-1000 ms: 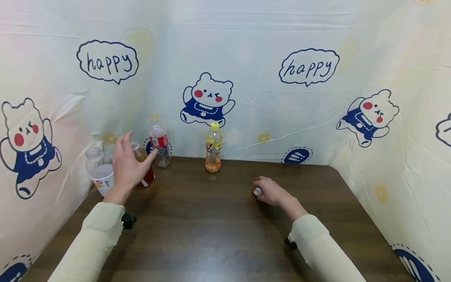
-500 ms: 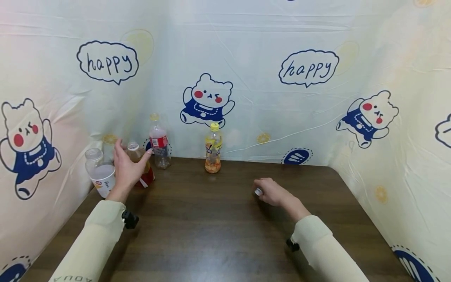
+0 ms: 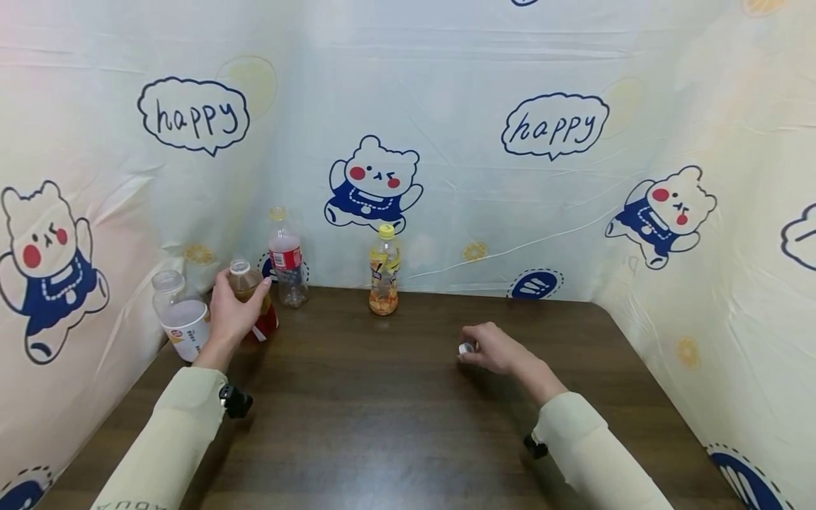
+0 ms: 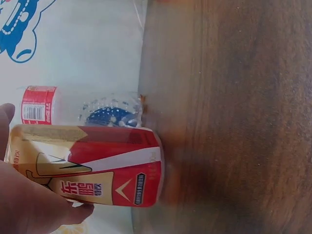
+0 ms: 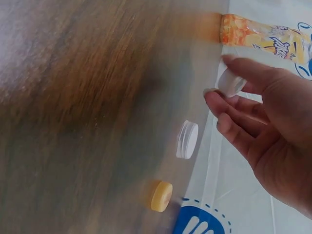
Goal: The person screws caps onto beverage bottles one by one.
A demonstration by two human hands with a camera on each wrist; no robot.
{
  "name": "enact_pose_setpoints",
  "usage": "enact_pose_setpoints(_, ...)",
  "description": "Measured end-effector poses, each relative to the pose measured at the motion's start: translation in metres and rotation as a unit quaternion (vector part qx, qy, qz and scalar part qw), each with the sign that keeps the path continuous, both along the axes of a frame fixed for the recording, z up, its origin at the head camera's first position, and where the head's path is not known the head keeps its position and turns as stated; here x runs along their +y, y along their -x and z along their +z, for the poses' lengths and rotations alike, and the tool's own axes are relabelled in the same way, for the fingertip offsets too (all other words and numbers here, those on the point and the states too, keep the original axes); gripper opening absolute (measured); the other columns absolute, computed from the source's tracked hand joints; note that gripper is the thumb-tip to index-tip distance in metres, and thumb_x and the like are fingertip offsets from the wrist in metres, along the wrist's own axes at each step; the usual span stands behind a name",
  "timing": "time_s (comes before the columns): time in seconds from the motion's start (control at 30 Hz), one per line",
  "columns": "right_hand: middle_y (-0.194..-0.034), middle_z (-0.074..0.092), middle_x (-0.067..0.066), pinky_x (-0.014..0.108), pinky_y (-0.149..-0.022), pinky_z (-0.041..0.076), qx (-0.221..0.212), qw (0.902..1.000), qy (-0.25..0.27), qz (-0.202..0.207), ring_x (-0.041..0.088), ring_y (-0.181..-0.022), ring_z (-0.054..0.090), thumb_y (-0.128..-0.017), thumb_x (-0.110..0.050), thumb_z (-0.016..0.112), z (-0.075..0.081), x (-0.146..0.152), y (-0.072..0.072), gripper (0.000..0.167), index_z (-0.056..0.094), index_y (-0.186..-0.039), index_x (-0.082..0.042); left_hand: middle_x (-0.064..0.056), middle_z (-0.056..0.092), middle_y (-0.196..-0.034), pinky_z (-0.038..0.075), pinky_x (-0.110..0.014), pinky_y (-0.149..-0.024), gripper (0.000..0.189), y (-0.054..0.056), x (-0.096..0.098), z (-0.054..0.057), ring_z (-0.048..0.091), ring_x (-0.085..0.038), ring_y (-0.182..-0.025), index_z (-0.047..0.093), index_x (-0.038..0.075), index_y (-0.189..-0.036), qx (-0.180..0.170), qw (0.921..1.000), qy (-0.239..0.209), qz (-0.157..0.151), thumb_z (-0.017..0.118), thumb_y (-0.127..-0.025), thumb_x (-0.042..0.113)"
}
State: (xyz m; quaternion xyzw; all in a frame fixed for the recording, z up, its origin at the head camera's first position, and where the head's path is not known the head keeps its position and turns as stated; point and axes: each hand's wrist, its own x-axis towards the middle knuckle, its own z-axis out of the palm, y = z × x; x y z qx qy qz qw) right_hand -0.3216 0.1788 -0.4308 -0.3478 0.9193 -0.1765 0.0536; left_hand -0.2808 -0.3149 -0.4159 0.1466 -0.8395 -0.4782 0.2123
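My left hand (image 3: 232, 315) is around a red and gold drink bottle (image 3: 263, 319) standing at the table's left side, thumb on one side and fingers on the other. In the left wrist view, the fingers (image 4: 80, 213) curl at the lower side of the bottle (image 4: 122, 165). Its pale neck shows above the hand. Over to the right, low above the table, my right hand (image 3: 497, 348) pinches a white bottle cap (image 5: 230, 84) between thumb and fingers. Another white cap (image 5: 187, 140) and a yellow cap (image 5: 162, 196) lie on the table near that hand.
A clear jar with a white label (image 3: 185, 326) stands left of my left hand. Behind the held bottle is a clear bottle with a red label (image 3: 287, 258). A yellow-capped bottle (image 3: 384, 273) stands at the table's back edge, before a printed curtain (image 3: 459, 71).
My left hand has lowered onto the red and gold bottle, and its spread fingers have closed in around it. The right hand stays nearly in place, with the white cap turned slightly more into view.
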Motion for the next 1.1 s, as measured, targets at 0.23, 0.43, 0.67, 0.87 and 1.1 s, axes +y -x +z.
enact_pose_setpoints(0.23,-0.074,0.060,-0.008,0.029,-0.062,0.049,0.002,0.9994,-0.003,-0.035,0.010,-0.066,0.055,-0.102,-0.038,0.064,0.004,0.002,-0.006,0.023,0.069,-0.093,-0.017,-0.023,0.027,-0.163,0.028,-0.068,-0.115,0.082,0.001,-0.001,-0.009,0.031,-0.047,-0.147,0.015,0.015,-0.162,0.004,0.9999,-0.006,-0.014,0.058,-0.101,0.050)
enact_pose_setpoints(0.43,-0.068,0.058,-0.008,0.028,-0.057,0.047,0.012,0.9990,0.007,-0.043,0.009,-0.060,0.053,-0.101,-0.042,0.063,0.005,0.002,-0.007,0.029,0.070,-0.089,-0.016,-0.023,0.028,-0.164,0.029,-0.070,-0.113,0.083,0.001,0.001,-0.007,0.032,-0.048,-0.146,0.015,0.015,-0.162,0.003,0.9996,0.004,-0.027,0.058,-0.101,0.050)
enact_pose_setpoints(0.67,-0.079,0.061,-0.009,0.029,-0.064,0.050,0.030,0.9987,0.003,-0.041,0.010,-0.070,0.055,-0.099,-0.039,0.068,0.004,0.001,-0.008,0.024,0.070,-0.106,-0.016,-0.026,0.034,-0.158,0.031,-0.072,-0.110,0.084,-0.001,0.012,0.004,0.035,-0.049,-0.143,0.019,0.011,-0.161,0.012,0.9970,0.035,-0.069,0.058,-0.100,0.053)
enact_pose_setpoints(0.87,-0.089,0.066,-0.008,0.031,-0.073,0.053,0.043,0.9984,0.006,-0.037,0.010,-0.079,0.058,-0.098,-0.037,0.069,0.005,0.000,-0.009,0.026,0.070,-0.112,-0.016,-0.025,0.035,-0.157,0.033,-0.075,-0.106,0.081,-0.005,0.029,0.010,0.036,-0.049,-0.142,0.020,0.011,-0.161,0.013,0.9931,0.053,-0.104,0.057,-0.101,0.052)
enact_pose_setpoints(1.1,-0.100,0.069,-0.007,0.032,-0.078,0.056,0.038,0.9985,0.032,-0.024,0.010,-0.084,0.061,-0.098,-0.036,0.070,0.009,-0.004,-0.013,0.028,0.069,-0.119,-0.017,-0.027,0.039,-0.153,0.034,-0.076,-0.104,0.079,-0.006,0.049,0.020,0.040,-0.051,-0.137,0.023,0.012,-0.160,0.024,0.9891,0.059,-0.133,0.059,-0.101,0.049)
